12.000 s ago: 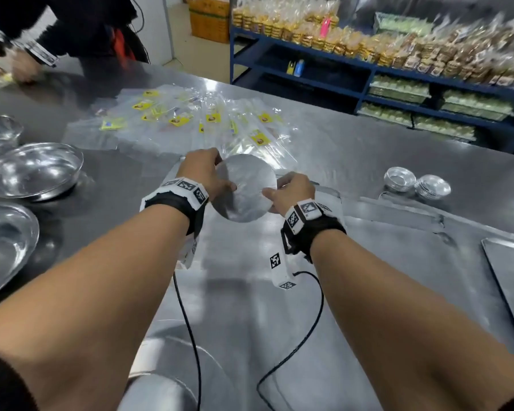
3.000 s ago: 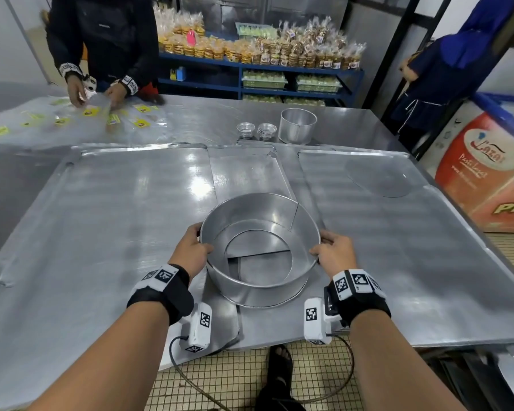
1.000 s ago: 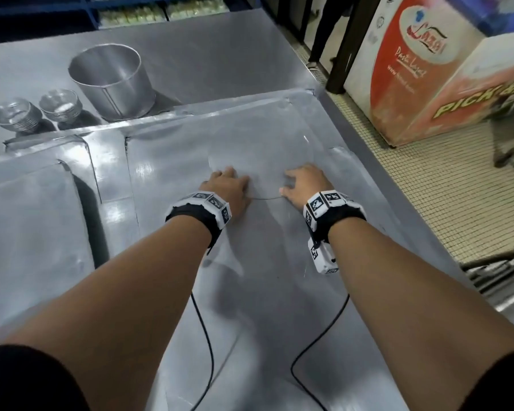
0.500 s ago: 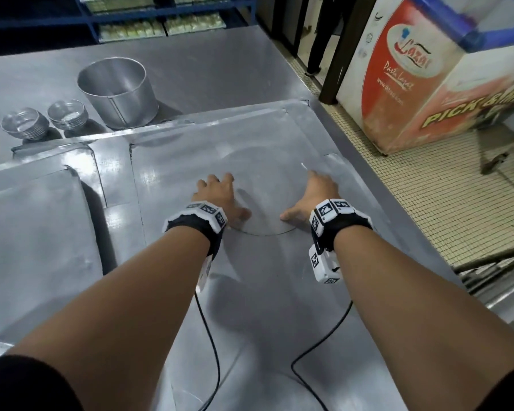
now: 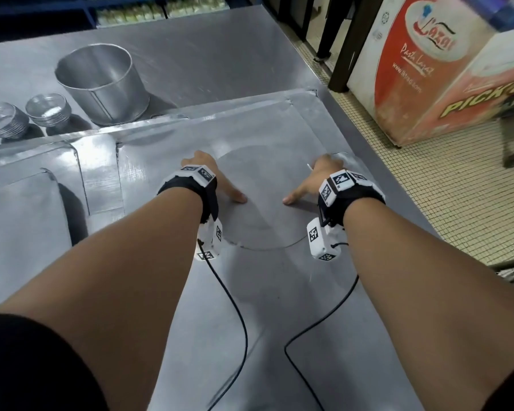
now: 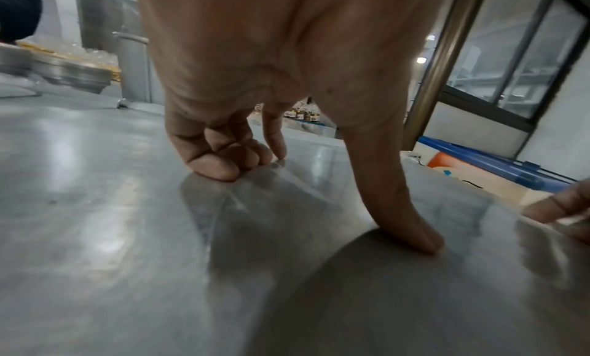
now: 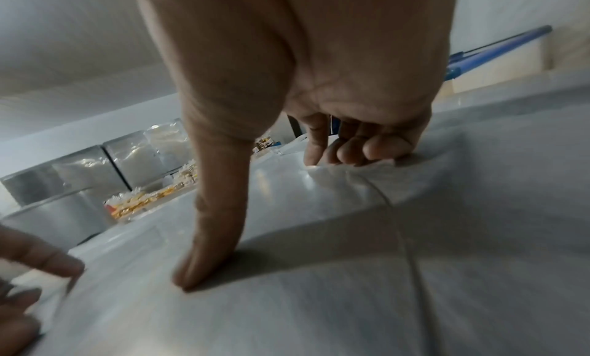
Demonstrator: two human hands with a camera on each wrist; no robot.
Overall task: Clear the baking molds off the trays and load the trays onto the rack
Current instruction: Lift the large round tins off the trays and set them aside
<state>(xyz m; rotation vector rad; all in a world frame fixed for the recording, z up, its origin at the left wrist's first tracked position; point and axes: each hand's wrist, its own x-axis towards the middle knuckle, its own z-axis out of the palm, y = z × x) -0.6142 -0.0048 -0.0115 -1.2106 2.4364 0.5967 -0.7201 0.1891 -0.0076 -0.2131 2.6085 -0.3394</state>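
A thin round metal disc (image 5: 261,203), a mold base, lies flat on the right-hand tray (image 5: 279,307). My left hand (image 5: 217,179) is at the disc's left edge and my right hand (image 5: 315,179) at its right edge. In the left wrist view my left hand (image 6: 313,197) has its fingers curled at the rim and its thumb pressed on the disc (image 6: 383,298). The right wrist view shows the same for my right hand (image 7: 274,215): fingers hooked at the rim, thumb on the disc (image 7: 287,311). Whether the disc has left the tray I cannot tell.
A tall round tin (image 5: 101,81) and two stacks of small fluted molds (image 5: 6,120) stand on the table behind the trays. Another tray (image 5: 18,232) overlaps at the left. The table's right edge drops to tiled floor (image 5: 442,232) beside a red-and-white freezer (image 5: 428,69).
The disc has slid along the tray toward me. My hands went from lying close together at its near edge to gripping it on opposite sides.
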